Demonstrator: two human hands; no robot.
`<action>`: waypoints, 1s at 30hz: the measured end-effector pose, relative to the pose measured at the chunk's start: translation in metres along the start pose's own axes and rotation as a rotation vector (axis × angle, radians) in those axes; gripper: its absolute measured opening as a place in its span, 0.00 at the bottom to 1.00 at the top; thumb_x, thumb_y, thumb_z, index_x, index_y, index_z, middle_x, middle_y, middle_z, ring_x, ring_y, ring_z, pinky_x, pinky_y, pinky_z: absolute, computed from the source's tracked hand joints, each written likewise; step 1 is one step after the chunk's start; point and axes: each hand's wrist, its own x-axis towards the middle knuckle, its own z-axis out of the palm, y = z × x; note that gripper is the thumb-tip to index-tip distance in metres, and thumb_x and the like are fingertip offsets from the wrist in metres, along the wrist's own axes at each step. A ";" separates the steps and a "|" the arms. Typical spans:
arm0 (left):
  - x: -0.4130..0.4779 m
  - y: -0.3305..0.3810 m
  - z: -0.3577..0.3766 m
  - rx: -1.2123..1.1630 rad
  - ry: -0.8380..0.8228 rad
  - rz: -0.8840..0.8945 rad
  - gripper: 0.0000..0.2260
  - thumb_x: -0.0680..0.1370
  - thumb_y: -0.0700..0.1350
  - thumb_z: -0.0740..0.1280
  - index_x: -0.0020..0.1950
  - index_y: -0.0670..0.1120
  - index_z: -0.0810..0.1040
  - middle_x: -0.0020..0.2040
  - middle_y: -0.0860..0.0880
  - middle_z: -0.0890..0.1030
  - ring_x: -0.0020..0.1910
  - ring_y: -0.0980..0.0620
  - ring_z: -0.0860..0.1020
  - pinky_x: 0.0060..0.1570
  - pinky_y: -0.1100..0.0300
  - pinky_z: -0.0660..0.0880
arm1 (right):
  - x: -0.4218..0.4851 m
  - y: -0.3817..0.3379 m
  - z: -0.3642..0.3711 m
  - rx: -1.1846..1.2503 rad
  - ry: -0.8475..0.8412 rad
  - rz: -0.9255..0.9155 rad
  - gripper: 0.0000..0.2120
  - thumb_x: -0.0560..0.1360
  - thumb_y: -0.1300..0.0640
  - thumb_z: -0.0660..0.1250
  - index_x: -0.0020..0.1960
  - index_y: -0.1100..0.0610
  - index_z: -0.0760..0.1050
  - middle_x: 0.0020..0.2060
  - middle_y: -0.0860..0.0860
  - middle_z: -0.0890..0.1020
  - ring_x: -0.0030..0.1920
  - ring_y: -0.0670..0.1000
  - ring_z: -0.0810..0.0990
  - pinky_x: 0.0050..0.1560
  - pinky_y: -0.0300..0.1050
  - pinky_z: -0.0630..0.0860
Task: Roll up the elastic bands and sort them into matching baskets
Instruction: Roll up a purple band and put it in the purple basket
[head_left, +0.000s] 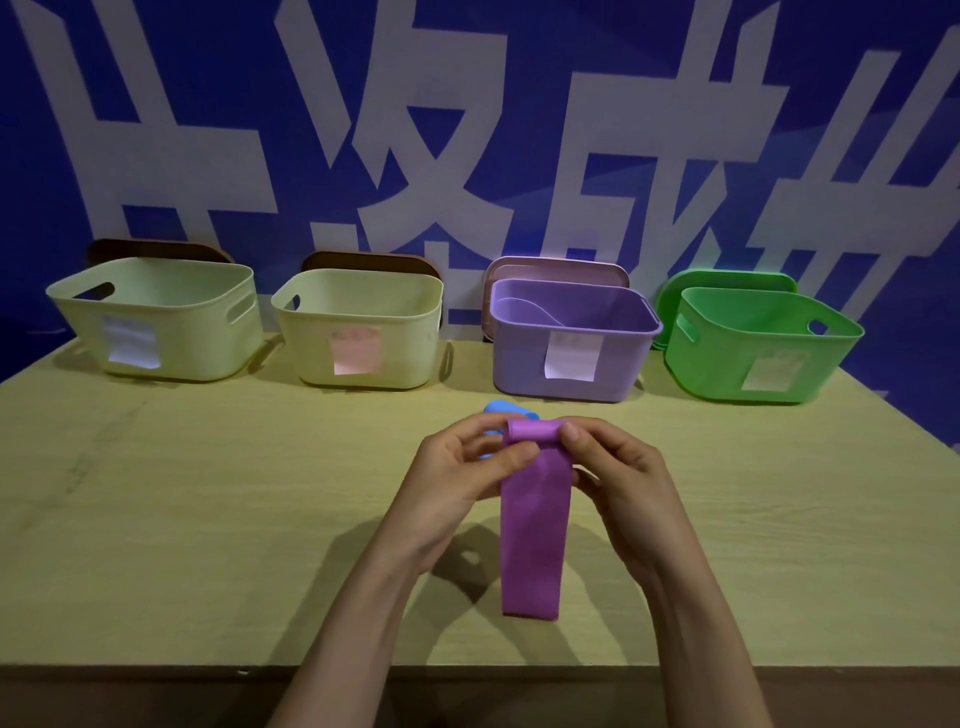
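Purple elastic band (535, 525): held over the middle of the wooden table (208, 519). Its far end is rolled into a short tube, and the flat rest runs back toward the person. Whether the near end touches the tabletop cannot be told.
Left hand (457, 483): thumb and curled fingers pinch the left end of the roll, with the thumb lying across the flat strip just below it.
Right hand (618, 483): fingers curled, thumb tip pressed on the right end of the roll, clamped on the band.
Blue elastic band (501, 408): on the table just behind the hands, mostly hidden by them.
Left cream basket (156, 312): far left of the back row, with a white label.
Second cream basket (363, 322): beside it, with a pink label.
Purple basket (519, 364): right of centre, nearest the hands, with a white label (a pale curved shape lies inside, too dim to name).
Green basket (717, 364): far right, with a pale label.
Lids: one leans behind each basket, brown (156, 248) behind both cream ones, pink behind the purple, green behind the green.
Blue wall (156, 78): large white characters.
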 end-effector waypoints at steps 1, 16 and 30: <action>-0.001 -0.001 0.000 0.018 -0.007 -0.026 0.14 0.69 0.41 0.72 0.53 0.43 0.81 0.48 0.44 0.84 0.45 0.53 0.82 0.45 0.60 0.79 | 0.001 0.000 0.000 0.019 -0.001 0.005 0.08 0.69 0.55 0.67 0.43 0.55 0.84 0.43 0.50 0.85 0.42 0.45 0.81 0.40 0.36 0.76; -0.002 0.004 0.005 0.055 0.094 -0.048 0.09 0.68 0.36 0.74 0.47 0.44 0.84 0.39 0.46 0.85 0.39 0.53 0.83 0.38 0.62 0.78 | -0.004 -0.005 -0.002 0.020 -0.029 -0.081 0.12 0.65 0.65 0.70 0.43 0.52 0.85 0.46 0.51 0.86 0.49 0.46 0.83 0.46 0.36 0.78; -0.003 0.009 0.011 -0.019 0.088 0.012 0.11 0.67 0.46 0.72 0.46 0.45 0.85 0.43 0.44 0.85 0.40 0.52 0.81 0.40 0.63 0.78 | -0.005 -0.011 -0.009 -0.202 -0.090 -0.144 0.17 0.70 0.62 0.71 0.58 0.53 0.78 0.50 0.48 0.85 0.49 0.46 0.82 0.50 0.38 0.78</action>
